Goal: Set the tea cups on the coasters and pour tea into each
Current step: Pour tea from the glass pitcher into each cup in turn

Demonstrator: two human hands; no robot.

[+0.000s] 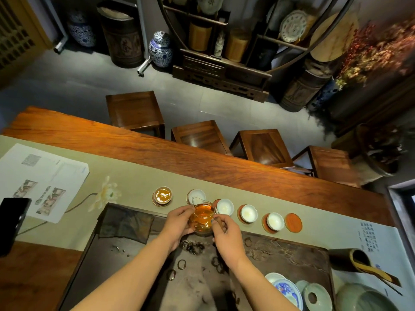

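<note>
A row of small white tea cups stands on round red-brown coasters along the grey-green runner. The leftmost cup [163, 195] holds amber tea. The second cup [196, 196] and the cups to its right [225, 206] [248, 213] [275, 221] look empty. One bare coaster [293, 222] lies at the right end. A glass pitcher [203, 218] of amber tea is held between both hands, its spout near the second cup. My left hand [177, 223] cups its left side; my right hand [225, 234] grips its handle side.
A dark carved tea tray [280, 254] lies under my arms, with a dark cloth [125, 224] at its left. Lidded bowls and a blue-white dish [287, 290] stand at bottom right. Papers [40, 180], a black phone [11, 223] and a white flower [106, 194] lie at left. Stools line the table's far side.
</note>
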